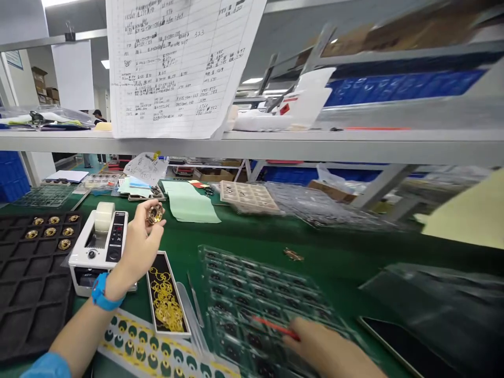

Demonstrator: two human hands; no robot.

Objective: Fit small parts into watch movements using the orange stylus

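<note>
My left hand (142,236), with a blue band on its wrist, is raised beside the tape dispenser (84,254). Its fingers and thumb pinch a round gold-coloured metal part (155,213), which looks like a watch case. Low on the right, my right hand (311,341) is blurred and closed around a thin red stick-like tool (275,326). The tool points left over a clear plastic tray (252,265) whose compartments hold small dark pieces. Between the hands lies an open box (150,283) of thin yellow rings (167,302).
A black compartment tray (27,294) with several gold round parts stands left. Tweezers (195,299) lie by the ring box, above a sticker sheet (137,349). A dark flat device (397,341) and plastic bag (433,299) are right. A shelf bar (252,147) crosses above the bench.
</note>
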